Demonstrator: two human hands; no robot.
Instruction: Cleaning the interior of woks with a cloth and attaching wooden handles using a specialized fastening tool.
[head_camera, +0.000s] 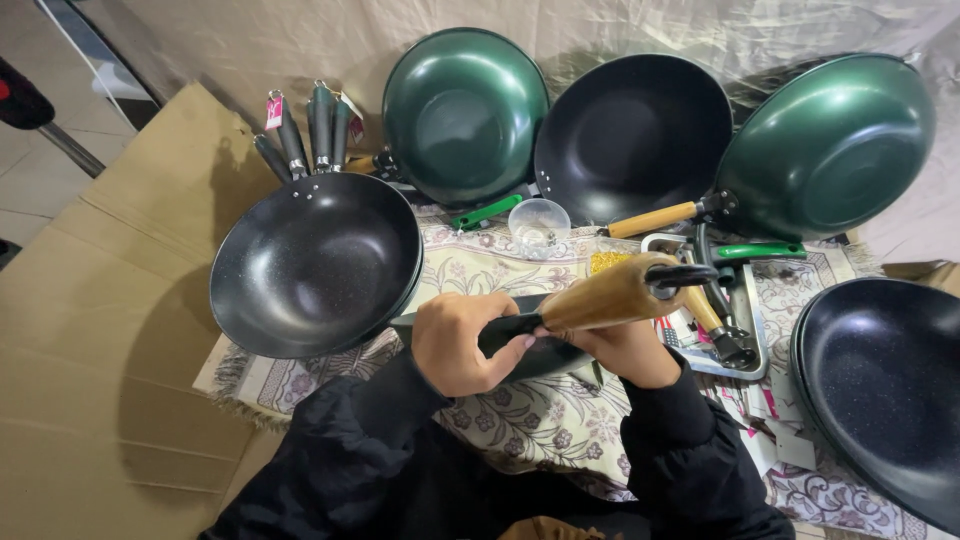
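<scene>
A dark pan (520, 345) is held low at centre, over a floral cloth (520, 410) spread on flattened cardboard (110, 330). The left hand (462, 342) is clenched w/ fingers wrapped round the black neck of the pan, just beside its rim. The right hand (625, 350) is closed under the wooden handle (610, 293), which is tilted up & to the right; its dark end cap (685, 275) is seen at the far end. Both sleeves are black.

To the left, a stack of black woks (315, 262) is laid w/ several dark handles (305, 130) pointing away, tags attached. At the back, 2 green woks (465, 115) (830, 145) & a black wok (632, 135) are leaned against a crinkled sheet. A clear plastic cup (539, 225) is set between them, w/ a green handle (487, 212) just beside it. A metal tray (745, 345) w/ loose handles is placed right of the hands; another black wok (885, 390) is seen at the right edge
</scene>
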